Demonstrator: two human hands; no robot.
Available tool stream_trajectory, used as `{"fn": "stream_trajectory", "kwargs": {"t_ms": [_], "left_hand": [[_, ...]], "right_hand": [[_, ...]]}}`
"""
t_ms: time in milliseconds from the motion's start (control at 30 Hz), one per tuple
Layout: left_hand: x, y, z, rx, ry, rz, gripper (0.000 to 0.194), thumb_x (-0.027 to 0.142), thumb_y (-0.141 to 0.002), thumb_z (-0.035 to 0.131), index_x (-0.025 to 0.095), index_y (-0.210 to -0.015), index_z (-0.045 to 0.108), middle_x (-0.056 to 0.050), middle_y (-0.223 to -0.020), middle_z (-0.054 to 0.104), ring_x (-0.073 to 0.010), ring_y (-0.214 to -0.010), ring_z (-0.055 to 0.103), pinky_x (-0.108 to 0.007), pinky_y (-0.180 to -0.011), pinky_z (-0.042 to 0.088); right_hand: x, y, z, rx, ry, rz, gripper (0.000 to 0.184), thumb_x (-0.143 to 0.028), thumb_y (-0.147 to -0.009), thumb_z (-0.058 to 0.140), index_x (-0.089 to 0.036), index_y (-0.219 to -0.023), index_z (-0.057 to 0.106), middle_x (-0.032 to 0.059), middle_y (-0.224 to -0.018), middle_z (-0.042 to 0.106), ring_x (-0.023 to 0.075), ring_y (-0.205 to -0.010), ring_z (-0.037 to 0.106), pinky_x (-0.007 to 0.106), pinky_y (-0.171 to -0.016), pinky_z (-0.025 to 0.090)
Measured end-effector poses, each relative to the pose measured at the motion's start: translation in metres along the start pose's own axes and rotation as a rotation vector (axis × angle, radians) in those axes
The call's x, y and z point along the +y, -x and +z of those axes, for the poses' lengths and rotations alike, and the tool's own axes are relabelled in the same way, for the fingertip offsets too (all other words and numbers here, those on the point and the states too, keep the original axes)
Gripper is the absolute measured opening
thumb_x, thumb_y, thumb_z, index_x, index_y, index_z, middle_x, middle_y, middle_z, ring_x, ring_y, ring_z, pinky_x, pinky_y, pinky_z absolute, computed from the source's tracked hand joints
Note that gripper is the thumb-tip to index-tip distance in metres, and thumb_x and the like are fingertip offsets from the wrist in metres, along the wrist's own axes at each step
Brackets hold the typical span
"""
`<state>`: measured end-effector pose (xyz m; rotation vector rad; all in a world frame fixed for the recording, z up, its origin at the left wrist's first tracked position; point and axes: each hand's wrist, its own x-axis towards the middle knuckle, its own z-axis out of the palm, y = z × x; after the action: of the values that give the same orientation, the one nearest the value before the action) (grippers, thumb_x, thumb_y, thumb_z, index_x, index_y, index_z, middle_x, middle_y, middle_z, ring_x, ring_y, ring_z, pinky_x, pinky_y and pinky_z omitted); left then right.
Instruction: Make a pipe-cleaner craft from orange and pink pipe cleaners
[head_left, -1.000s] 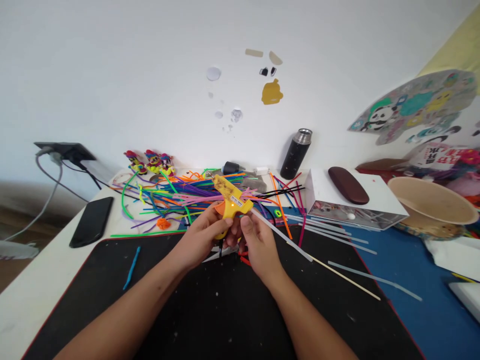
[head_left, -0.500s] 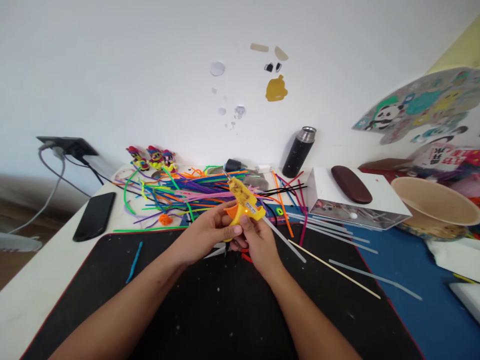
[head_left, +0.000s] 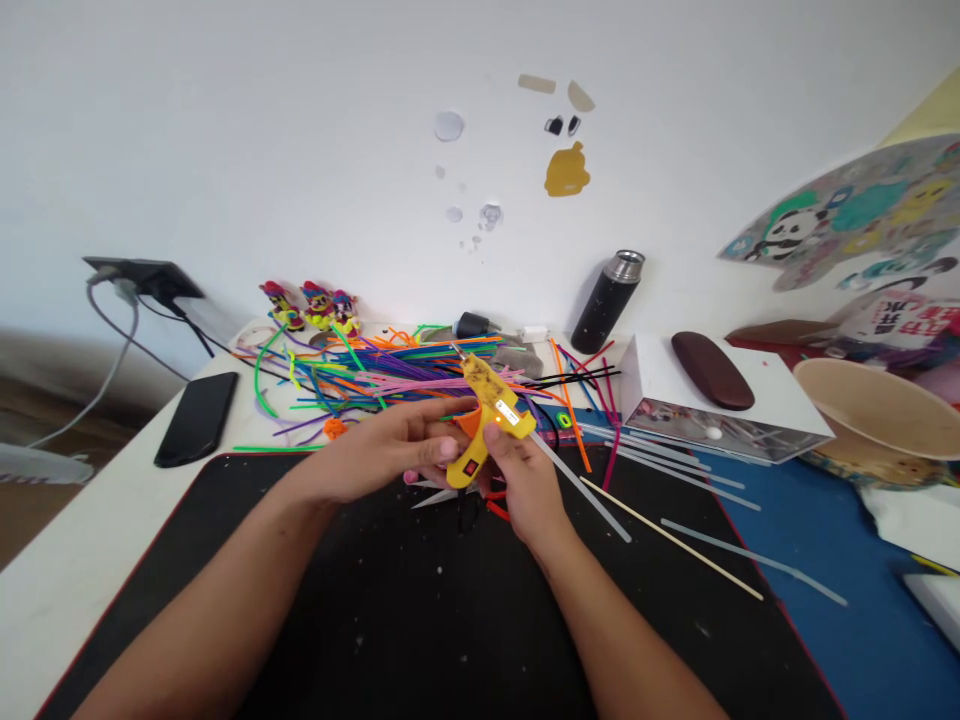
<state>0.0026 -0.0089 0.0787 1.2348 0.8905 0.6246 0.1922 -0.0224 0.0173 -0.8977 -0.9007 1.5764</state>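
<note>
The glue gun (head_left: 485, 392), long axis pointing to 11 o'clock, is gripped by the right hand (head_left: 528, 484) at its 5 o'clock, the left hand (head_left: 390, 446) loosely open at 9 o'clock.

A soot-marked yellow glue gun (head_left: 486, 392) tilts nozzle-up, glue stick (head_left: 581, 487) protruding behind.

I see through one view, worn on the person's head, facing forward and down; the left hand (head_left: 397, 445) and right hand (head_left: 525, 482) sit near, mid-view, forearms (head_left: 240, 590) entering from the bottom edge; the tabletop (head_left: 82, 570) spreads around them, the white wall (head_left: 300, 150) above.
</note>
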Motion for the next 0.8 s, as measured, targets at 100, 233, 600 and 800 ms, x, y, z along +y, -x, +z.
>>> {"fn": "stream_trajectory", "kwargs": {"t_ms": [100, 233, 600, 800], "left_hand": [[0.011, 0.01, -0.023, 0.029, -0.147, -0.052, 0.059, 0.054, -0.086, 0.078, 0.021, -0.134, 0.066, -0.013, -0.112, 0.079, -0.0291, -0.091, 0.076, -0.033, -0.071, 0.056], [0.008, 0.007, -0.046, 0.14, -0.731, -0.13, 0.031, 0.048, -0.088, 0.069, 0.02, -0.1, 0.074, -0.005, -0.084, 0.076, -0.0231, -0.076, 0.069, -0.029, -0.066, 0.046], [-0.03, -0.015, -0.042, 0.007, -1.264, -0.357, 0.018, 0.038, -0.077, 0.075, 0.027, -0.091, 0.078, -0.002, -0.087, 0.077, -0.023, -0.078, 0.067, -0.029, -0.06, 0.033], [-0.041, -0.019, -0.041, 0.042, -1.276, -0.332, 0.01, 0.033, -0.076, 0.077, 0.027, -0.084, 0.077, -0.003, -0.079, 0.075, -0.024, -0.072, 0.065, -0.03, -0.06, 0.03]], "right_hand": [[-0.004, 0.0, -0.003, 0.002, -0.008, -0.025, 0.051, -0.068, -0.079, 0.083, -0.018, -0.078, 0.073, 0.0048, -0.071, 0.072, 0.0133, -0.048, 0.056, 0.023, -0.039, 0.042], [-0.014, -0.002, -0.007, 0.018, -0.072, -0.025, 0.051, -0.066, -0.085, 0.077, -0.015, -0.079, 0.074, 0.0073, -0.072, 0.074, 0.0141, -0.048, 0.062, 0.02, -0.037, 0.04], [-0.018, -0.001, -0.006, -0.012, -0.134, 0.029, 0.057, -0.072, -0.085, 0.074, -0.015, -0.084, 0.071, 0.0027, -0.062, 0.068, 0.0158, -0.047, 0.065, 0.021, -0.038, 0.043], [-0.019, -0.001, -0.005, -0.029, -0.161, 0.02, 0.06, -0.075, -0.08, 0.078, -0.018, -0.073, 0.06, -0.0022, -0.057, 0.06, 0.0121, -0.042, 0.058, 0.018, -0.034, 0.037]]}}
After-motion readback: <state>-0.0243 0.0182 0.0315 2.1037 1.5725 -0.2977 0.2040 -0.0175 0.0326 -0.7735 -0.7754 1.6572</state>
